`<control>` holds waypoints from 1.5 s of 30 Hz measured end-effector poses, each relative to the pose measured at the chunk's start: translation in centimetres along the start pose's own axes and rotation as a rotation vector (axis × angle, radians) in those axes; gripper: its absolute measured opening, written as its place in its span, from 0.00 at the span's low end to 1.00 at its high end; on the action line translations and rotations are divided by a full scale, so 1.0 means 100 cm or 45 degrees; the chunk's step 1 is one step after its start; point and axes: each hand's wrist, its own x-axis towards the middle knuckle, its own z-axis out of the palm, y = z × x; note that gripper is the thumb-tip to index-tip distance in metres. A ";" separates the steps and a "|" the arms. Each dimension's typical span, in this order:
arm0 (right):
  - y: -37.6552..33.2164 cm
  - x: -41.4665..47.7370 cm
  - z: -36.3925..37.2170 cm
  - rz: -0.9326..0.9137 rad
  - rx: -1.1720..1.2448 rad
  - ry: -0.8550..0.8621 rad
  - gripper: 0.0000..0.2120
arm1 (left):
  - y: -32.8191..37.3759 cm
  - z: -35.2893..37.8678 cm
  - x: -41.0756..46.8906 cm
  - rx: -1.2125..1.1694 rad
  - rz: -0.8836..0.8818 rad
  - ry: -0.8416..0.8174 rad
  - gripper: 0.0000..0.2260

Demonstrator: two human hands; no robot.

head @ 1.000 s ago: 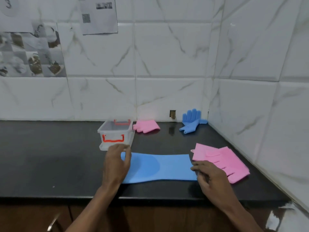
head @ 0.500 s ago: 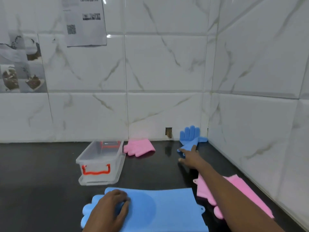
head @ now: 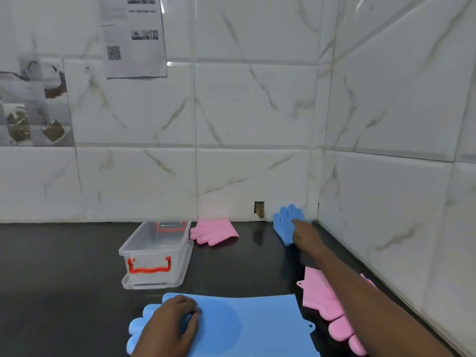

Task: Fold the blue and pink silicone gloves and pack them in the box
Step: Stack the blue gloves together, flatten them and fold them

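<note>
A blue silicone glove [head: 247,325] lies flat on the black counter [head: 64,266] at the near edge. My left hand [head: 171,328] rests on its finger end. My right hand [head: 305,237] is stretched to the far corner and touches a second blue glove [head: 284,220] that leans against the wall. A pink glove [head: 332,313] lies under my right forearm. Another pink glove [head: 215,230] sits at the back by the wall. The clear box [head: 157,249] with orange handles stands open on its lid, left of centre.
White tiled walls meet in a corner at the back right. A small hole in the tile [head: 259,209] is beside the far blue glove. A paper sheet [head: 134,37] is stuck on the back wall.
My right hand left the near blue glove's cuff and reached to the far blue glove in the corner. The camera moved closer and lower. My left hand stayed on the near glove.
</note>
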 end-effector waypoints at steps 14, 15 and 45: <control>-0.098 -0.042 -0.177 -0.123 0.398 -0.150 0.10 | 0.024 -0.016 -0.015 -0.034 0.116 0.222 0.08; -0.106 -0.047 -0.183 -0.169 0.328 -0.107 0.10 | 0.025 -0.017 -0.017 -0.028 0.153 0.297 0.07; -0.029 -0.215 -0.233 -0.467 0.519 -0.096 0.13 | 0.166 -0.033 0.047 -3.055 -0.599 -0.119 0.24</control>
